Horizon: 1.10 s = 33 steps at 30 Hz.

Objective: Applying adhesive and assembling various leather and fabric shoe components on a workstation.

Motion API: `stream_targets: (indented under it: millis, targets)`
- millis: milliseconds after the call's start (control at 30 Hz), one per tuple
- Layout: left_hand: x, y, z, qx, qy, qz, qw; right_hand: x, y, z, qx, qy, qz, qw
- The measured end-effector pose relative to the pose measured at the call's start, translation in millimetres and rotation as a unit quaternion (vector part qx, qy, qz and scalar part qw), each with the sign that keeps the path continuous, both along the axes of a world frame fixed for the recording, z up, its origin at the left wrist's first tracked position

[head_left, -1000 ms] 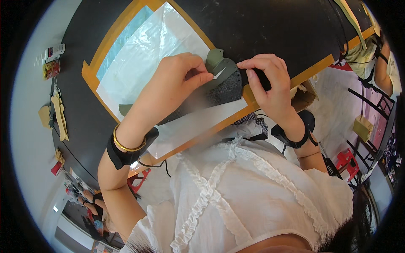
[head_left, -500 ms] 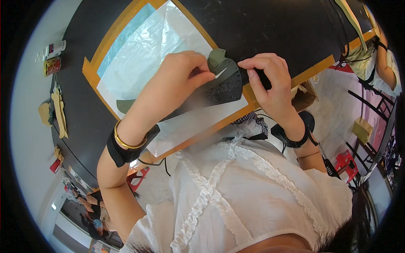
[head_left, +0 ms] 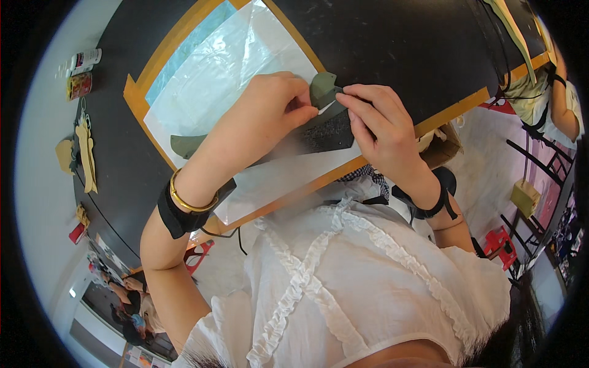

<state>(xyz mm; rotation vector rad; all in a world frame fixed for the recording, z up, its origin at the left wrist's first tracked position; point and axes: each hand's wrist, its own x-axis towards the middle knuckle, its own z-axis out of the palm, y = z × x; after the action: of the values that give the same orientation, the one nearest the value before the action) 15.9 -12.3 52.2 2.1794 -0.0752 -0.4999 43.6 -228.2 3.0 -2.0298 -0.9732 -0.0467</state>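
My left hand (head_left: 261, 119) and my right hand (head_left: 377, 122) meet over a long dark strip (head_left: 328, 135) lying on a white sheet (head_left: 282, 175). Both pinch a small grey-green cut piece (head_left: 323, 89) at the strip's upper edge, left fingertips on its left side, right fingertips on its right. A second grey-green piece (head_left: 185, 145) lies on the sheet to the left of my left wrist. A gold bangle and a black band circle my left wrist; a black strap circles my right wrist.
The sheet and a clear plastic film (head_left: 215, 67) rest on an orange-edged board (head_left: 132, 92) on a black table (head_left: 399, 43). Tan cut shapes (head_left: 86, 156) and small bottles (head_left: 83, 61) lie at the left. Another person (head_left: 555, 92) sits at the far right.
Both hands stay on the grey-green piece and the strip; they shifted only slightly, the fingertips closing in on the piece.
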Motion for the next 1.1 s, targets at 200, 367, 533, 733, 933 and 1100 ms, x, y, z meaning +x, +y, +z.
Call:
stream_targets:
  millis: [200,367,533,733,933,1100]
  targets:
    - [-0.8,-0.1,1.4,0.017,-0.008,-0.017,1.0,-0.7,0.1,-1.3,-0.012,-0.024,0.0,1.0]
    - [-3.4,-7.5,-0.9,0.034,-0.007,0.01,0.999,-0.3,-0.8,-1.0,-0.008,-0.012,0.001,1.0]
    - [-5.6,-7.5,-5.8,0.033,-0.052,0.009,0.998,-0.3,-0.8,-2.3,-0.007,-0.013,0.003,1.0]
    - [-8.6,-8.8,-7.8,0.033,-0.072,0.009,0.997,-3.3,-1.3,1.2,0.014,0.035,-0.026,0.999]
    - [-10.3,-14.0,-8.6,0.056,-0.078,0.061,0.994,2.3,-7.8,7.5,0.016,-0.001,-0.082,0.997]
    - [-9.9,-14.4,-8.6,0.06,-0.077,0.065,0.993,-6.8,-10.4,3.6,-0.049,-0.034,-0.073,0.996]
